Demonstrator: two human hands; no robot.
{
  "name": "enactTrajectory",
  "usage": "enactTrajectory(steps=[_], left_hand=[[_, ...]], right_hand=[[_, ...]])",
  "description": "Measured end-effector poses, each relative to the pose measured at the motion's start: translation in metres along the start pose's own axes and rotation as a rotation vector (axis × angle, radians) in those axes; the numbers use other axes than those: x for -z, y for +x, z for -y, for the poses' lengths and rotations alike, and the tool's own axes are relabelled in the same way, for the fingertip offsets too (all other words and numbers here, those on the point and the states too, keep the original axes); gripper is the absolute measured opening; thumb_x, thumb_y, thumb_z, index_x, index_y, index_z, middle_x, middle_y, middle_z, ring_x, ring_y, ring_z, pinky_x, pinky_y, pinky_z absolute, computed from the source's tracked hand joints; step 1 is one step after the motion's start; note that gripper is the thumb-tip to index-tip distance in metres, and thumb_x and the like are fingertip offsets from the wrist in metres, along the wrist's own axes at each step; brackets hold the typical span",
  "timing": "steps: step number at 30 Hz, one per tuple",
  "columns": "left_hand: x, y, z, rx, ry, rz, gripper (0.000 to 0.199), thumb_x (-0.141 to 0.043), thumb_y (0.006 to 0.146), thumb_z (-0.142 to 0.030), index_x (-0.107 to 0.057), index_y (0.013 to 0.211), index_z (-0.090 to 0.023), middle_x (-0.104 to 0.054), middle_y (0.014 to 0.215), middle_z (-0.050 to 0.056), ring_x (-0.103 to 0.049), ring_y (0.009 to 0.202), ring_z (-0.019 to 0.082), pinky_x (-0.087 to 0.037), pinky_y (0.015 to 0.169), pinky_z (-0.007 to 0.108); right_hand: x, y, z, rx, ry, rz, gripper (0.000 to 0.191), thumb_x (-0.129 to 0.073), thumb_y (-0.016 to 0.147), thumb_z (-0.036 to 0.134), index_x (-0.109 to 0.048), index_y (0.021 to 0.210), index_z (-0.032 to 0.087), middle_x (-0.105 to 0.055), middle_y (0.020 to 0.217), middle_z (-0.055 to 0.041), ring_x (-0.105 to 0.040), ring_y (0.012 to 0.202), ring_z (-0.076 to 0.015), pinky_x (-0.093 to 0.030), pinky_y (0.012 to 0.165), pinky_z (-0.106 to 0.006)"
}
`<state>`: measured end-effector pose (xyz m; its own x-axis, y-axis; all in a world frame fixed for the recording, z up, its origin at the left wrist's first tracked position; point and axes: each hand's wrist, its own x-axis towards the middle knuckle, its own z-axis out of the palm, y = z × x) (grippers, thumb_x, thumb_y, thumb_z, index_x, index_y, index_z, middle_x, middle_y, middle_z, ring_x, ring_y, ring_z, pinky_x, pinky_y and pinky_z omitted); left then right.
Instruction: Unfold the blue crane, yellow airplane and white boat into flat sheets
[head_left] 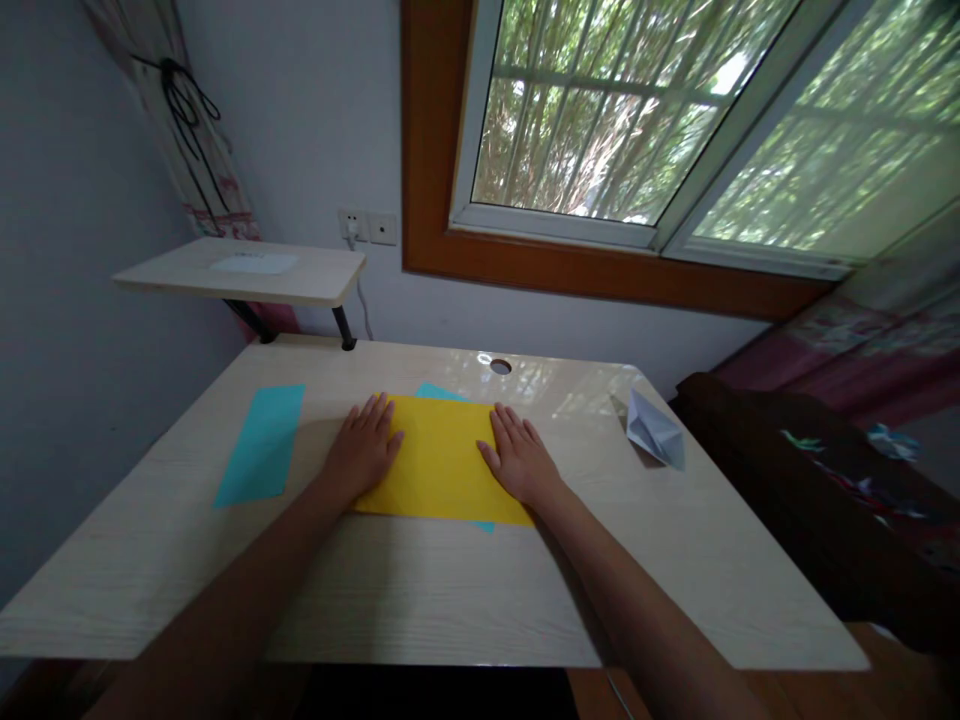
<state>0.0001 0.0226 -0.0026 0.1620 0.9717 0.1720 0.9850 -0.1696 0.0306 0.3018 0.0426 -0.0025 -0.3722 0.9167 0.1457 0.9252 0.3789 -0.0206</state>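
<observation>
1. See yellow paper [439,460] flat on the desk [450,610], over blue paper [442,391];
2. judge it light, bendable, easily creased, apt to slide;
3. best held by opposite side edges;
4. pressed under left hand [361,455] and right hand [521,458], with fingers slightly spread, pinching nothing.

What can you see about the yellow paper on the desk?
The yellow paper is bright, plain and looks thin. It lies flat, its long sides running left to right, on top of a blue-green sheet that peeks out at its far and near edges. The left hand presses its left end, the right hand its right end.
</observation>
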Motion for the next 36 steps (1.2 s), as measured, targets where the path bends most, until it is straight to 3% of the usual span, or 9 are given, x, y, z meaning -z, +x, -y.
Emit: enactTrajectory(steps=[5, 9, 12, 15, 19, 29, 33, 36], left_hand=[[-0.002, -0.003, 0.003, 0.024, 0.028, -0.013, 0.063, -0.027, 0.102, -0.044, -0.035, 0.155, -0.010, -0.025, 0.165, 0.014, -0.019, 0.154, 0.027, -0.013, 0.124, 0.048], [-0.002, -0.002, 0.001, 0.025, 0.032, -0.019, 0.063, -0.026, 0.102, -0.044, -0.034, 0.155, -0.009, -0.025, 0.165, 0.015, -0.019, 0.154, 0.027, -0.015, 0.124, 0.050], [-0.001, -0.002, 0.001, 0.034, 0.031, -0.011, 0.062, -0.027, 0.102, -0.044, -0.035, 0.155, -0.011, -0.026, 0.165, 0.014, -0.020, 0.154, 0.027, -0.015, 0.124, 0.050], [0.000, -0.003, 0.001, 0.028, 0.037, -0.010, 0.061, -0.026, 0.102, -0.041, -0.035, 0.154, -0.011, -0.025, 0.165, 0.014, -0.019, 0.154, 0.027, -0.015, 0.124, 0.050], [0.000, -0.003, 0.000, 0.026, 0.045, -0.016, 0.061, -0.024, 0.103, -0.041, -0.035, 0.154, -0.010, -0.025, 0.165, 0.015, -0.018, 0.154, 0.026, -0.015, 0.124, 0.050], [0.001, -0.006, 0.022, 0.150, 0.107, 0.004, 0.062, -0.022, 0.102, -0.041, -0.036, 0.154, -0.010, -0.028, 0.163, 0.016, -0.024, 0.152, 0.032, -0.018, 0.119, 0.065], [0.009, -0.007, 0.031, 0.191, 0.148, -0.058, 0.058, -0.023, 0.102, -0.036, -0.042, 0.151, -0.012, -0.026, 0.164, 0.015, -0.019, 0.153, 0.034, -0.018, 0.118, 0.065], [0.019, -0.001, 0.031, 0.174, 0.157, -0.118, 0.058, -0.025, 0.100, -0.028, -0.038, 0.152, -0.007, -0.020, 0.166, 0.018, -0.019, 0.153, 0.034, -0.019, 0.120, 0.061]], right_hand=[[0.016, 0.005, 0.014, -0.029, -0.031, -0.015, 0.062, -0.030, 0.103, 0.044, -0.038, 0.153, 0.008, -0.029, 0.162, -0.0164, -0.029, 0.151, -0.0307, -0.017, 0.123, -0.054], [0.029, 0.017, 0.055, 0.109, 0.041, -0.081, 0.060, -0.029, 0.104, 0.041, -0.037, 0.153, 0.007, -0.028, 0.163, -0.0165, -0.027, 0.152, -0.0289, -0.018, 0.124, -0.050], [0.025, 0.023, 0.089, 0.218, 0.125, -0.069, 0.060, -0.027, 0.105, 0.044, -0.039, 0.153, 0.010, -0.031, 0.162, -0.0143, -0.028, 0.152, -0.0268, -0.023, 0.123, -0.048], [0.012, 0.024, 0.105, 0.242, 0.167, -0.028, 0.060, -0.030, 0.105, 0.045, -0.039, 0.152, 0.009, -0.030, 0.162, -0.0146, -0.027, 0.152, -0.0266, -0.025, 0.123, -0.048], [-0.001, 0.020, 0.094, 0.197, 0.170, -0.040, 0.065, -0.030, 0.104, 0.051, -0.037, 0.154, 0.009, -0.027, 0.163, -0.0135, -0.023, 0.153, -0.0269, -0.021, 0.125, -0.048], [0.002, 0.002, 0.019, 0.017, 0.065, -0.001, 0.073, -0.027, 0.103, 0.057, -0.031, 0.156, 0.008, -0.025, 0.164, -0.0148, -0.022, 0.154, -0.0277, -0.020, 0.125, -0.047], [0.001, -0.004, 0.009, 0.015, 0.033, -0.003, 0.072, -0.026, 0.103, 0.055, -0.030, 0.157, 0.006, -0.023, 0.164, -0.0156, -0.022, 0.154, -0.0273, -0.019, 0.125, -0.046], [-0.001, -0.005, 0.008, 0.010, 0.027, -0.014, 0.072, -0.027, 0.103, 0.055, -0.031, 0.156, 0.006, -0.023, 0.164, -0.0158, -0.022, 0.154, -0.0278, -0.020, 0.125, -0.047]])
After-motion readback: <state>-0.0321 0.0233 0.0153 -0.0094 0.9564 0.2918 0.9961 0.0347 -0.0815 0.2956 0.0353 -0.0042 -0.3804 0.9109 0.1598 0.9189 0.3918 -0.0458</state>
